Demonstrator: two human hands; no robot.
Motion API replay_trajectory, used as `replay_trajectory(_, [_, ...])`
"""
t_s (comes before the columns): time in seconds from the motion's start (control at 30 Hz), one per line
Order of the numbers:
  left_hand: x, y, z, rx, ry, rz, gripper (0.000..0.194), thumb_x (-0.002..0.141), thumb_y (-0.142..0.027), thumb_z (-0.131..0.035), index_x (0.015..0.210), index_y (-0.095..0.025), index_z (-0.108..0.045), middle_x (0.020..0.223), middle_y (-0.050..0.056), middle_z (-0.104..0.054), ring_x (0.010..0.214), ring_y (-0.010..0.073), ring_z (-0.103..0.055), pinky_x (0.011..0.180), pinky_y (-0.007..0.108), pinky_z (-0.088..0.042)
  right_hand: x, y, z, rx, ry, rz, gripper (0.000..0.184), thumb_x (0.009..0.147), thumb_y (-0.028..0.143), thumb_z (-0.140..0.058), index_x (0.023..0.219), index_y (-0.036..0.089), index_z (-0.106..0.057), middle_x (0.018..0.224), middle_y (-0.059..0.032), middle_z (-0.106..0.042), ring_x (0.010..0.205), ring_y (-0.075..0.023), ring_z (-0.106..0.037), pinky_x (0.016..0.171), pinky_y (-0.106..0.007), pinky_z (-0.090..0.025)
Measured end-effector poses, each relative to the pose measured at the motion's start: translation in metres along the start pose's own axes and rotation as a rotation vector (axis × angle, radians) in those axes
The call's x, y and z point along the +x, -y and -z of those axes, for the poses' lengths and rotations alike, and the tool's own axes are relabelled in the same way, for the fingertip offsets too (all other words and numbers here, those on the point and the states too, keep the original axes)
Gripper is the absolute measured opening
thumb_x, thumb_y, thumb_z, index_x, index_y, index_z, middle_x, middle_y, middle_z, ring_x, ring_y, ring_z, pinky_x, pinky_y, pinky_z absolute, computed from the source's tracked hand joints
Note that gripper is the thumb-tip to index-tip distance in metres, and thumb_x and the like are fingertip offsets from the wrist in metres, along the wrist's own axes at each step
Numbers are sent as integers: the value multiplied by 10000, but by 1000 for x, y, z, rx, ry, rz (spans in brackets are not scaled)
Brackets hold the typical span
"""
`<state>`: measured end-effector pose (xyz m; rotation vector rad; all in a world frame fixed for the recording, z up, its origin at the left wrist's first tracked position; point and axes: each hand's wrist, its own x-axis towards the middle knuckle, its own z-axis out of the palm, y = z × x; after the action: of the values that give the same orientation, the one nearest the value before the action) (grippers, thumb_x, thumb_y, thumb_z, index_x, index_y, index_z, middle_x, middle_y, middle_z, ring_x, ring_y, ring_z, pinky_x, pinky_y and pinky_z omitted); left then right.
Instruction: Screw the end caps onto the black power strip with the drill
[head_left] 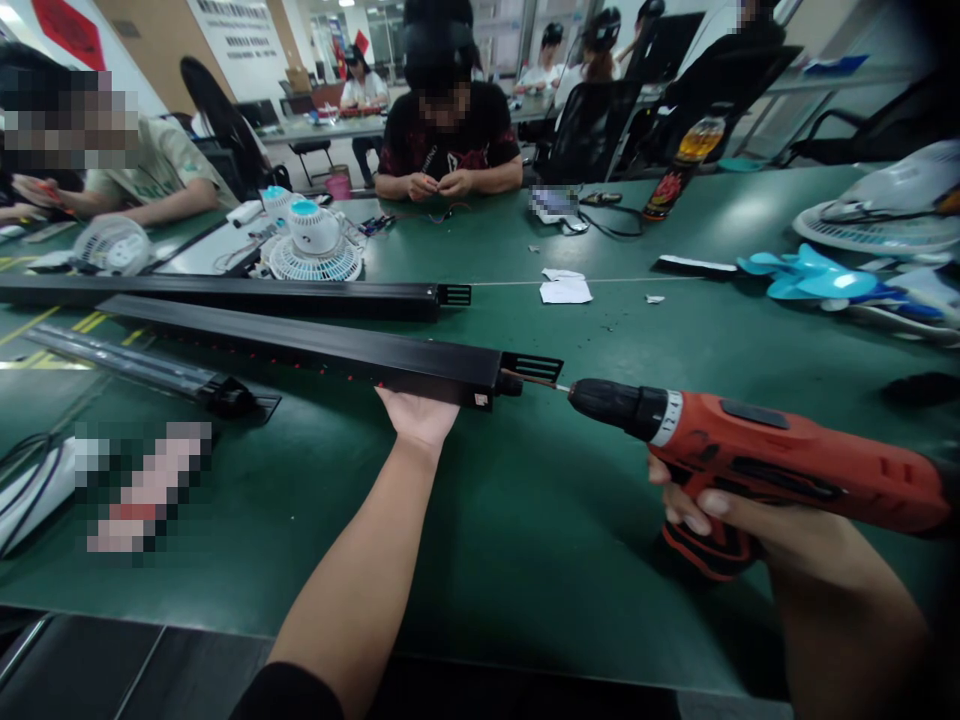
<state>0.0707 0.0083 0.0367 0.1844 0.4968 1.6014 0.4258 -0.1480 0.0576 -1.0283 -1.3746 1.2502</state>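
A glossy green counter [540, 600] is crossed by a pale seam. At the left, a black bar [315, 293] and a clear bar [142, 360] are laid on it, with a pixelated item [154, 480] nearer. Farther back, a fan [313, 228] and a bottle [675, 180] are seen. Paper [566, 290] is spread mid-counter; blue blades [810, 278] and a white fan [892, 215] are placed rightward.

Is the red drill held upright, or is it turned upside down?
The drill is upright: its base hangs below the body, and the right hand grips it in between. Running or not, I cannot tell.
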Motion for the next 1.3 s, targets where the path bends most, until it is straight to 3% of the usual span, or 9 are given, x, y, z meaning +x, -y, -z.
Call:
replay_trajectory(0.2, [3,1,3,-13,-22,-3,752,1205,-812,-342,1486,-309,-825,1511,170,-857,1633,449,-722,1327,685,-655,2,1,-1,7,-30,-17,261,1056,469,-1046,1208,264,-992,1027,-92,-905,547,-152,-716,527,-285,-714])
replay_trajectory(0.37, [2,0,0,9,-24,1,788,1213,-807,-304,1522,-311,-833,1577,171,-845,1683,456,-690,1319,695,-666,3,1,-1,-1,10,-21,276,1086,498,-1020,1200,248,-992,752,-52,-817,537,-184,-702,553,-299,-725])
replay_trajectory(0.5, [-1,-2,-5,7,-37,21,828,1228,-794,-252,1542,-283,-823,1621,186,-832,1758,450,-638,1349,684,-655,0,0,1,11,19,-65,307,1100,535,-1008,1224,255,-984,662,-31,-758,541,-187,-679,514,-267,-657])
replay_trajectory(0.67, [-1,-1,-3,-22,-19,7,752,1229,-762,-315,1558,-297,-806,1599,174,-840,1700,431,-696,1368,655,-649,-1,5,0,-7,-23,-102,338,1057,561,-1041,1195,256,-990,712,-45,-793,562,-199,-699,558,-305,-695])
replay_trajectory(0.73, [0,-1,0,-21,4,-6,702,1220,-740,-373,1556,-300,-806,1574,176,-844,1687,438,-704,1375,669,-638,0,6,-1,-12,17,-103,303,1038,522,-1062,1169,259,-989,775,-56,-824,560,-197,-705,570,-327,-716])
replay_trajectory(0.77, [0,0,0,-20,8,-14,688,1215,-737,-394,1549,-301,-808,1562,179,-846,1687,445,-701,1374,680,-635,0,5,-1,-9,-28,-96,298,1040,518,-1061,1177,264,-987,792,-51,-821,558,-192,-692,560,-327,-715])
replay_trajectory(0.9, [0,0,0,-35,-11,-4,696,1219,-755,-374,1462,-288,-830,1528,182,-855,1687,453,-696,1367,682,-634,0,-2,2,1,-40,-51,286,1059,506,-1047,1201,265,-989,894,-78,-872,554,-173,-698,534,-302,-699])
replay_trajectory(1.1, [-2,-1,-3,-53,-36,26,728,1237,-756,-342,1410,-255,-842,1541,180,-856,1663,432,-721,1330,649,-667,0,0,2,-25,8,-38,293,1090,512,-1021,1196,240,-989,705,-45,-806,555,-189,-723,600,-291,-725])
replay_trajectory(1.3, [-1,1,2,-61,19,4,675,1222,-718,-389,1423,-253,-836,1443,188,-870,1662,437,-713,1375,659,-620,5,12,-7,-7,46,2,256,1085,495,-1032,1171,257,-998,724,-48,-816,522,-165,-699,496,-244,-651])
